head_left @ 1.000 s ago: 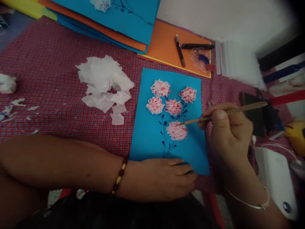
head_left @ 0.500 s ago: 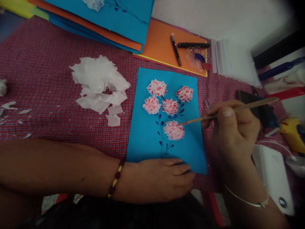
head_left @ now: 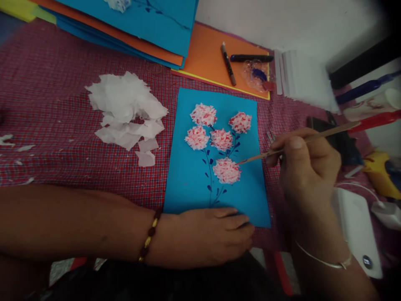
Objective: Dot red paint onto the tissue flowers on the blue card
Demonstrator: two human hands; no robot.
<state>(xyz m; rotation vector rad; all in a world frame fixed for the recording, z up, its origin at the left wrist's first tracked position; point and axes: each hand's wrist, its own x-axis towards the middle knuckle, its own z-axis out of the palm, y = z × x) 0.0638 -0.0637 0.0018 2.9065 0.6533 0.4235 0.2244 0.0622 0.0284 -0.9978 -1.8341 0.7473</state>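
Note:
A sheet of blue card (head_left: pixel 188 184) lies on the checked cloth, bearing several puffy white paper flowers dabbed with red and dark blue painted stems and leaves. My right hand (head_left: pixel 308 167) pinches a thin wooden paintbrush (head_left: pixel 333 130) between thumb and fingers. Its tip touches the right side of the lowest paper flower (head_left: pixel 227 170), which looks paler than the others. My left hand (head_left: pixel 209 237) rests flat across the card's bottom edge, fingers stretched out and slightly apart, covering the lower ends of the stems.
Left of the card lies a heap of torn white paper (head_left: pixel 125 98). Behind stand stacked coloured cards (head_left: pixel 163 31) and an orange sheet (head_left: pixel 206 48) with a marker (head_left: pixel 228 65) on it. White paper strips (head_left: pixel 307 77), a white phone-like device (head_left: pixel 360 230) and a yellow object (head_left: pixel 384 173) lie at right.
The view has shifted slightly, moving everything a little left in the picture. The brush tip stays at the lowest flower's right side, and my left hand remains on the card.

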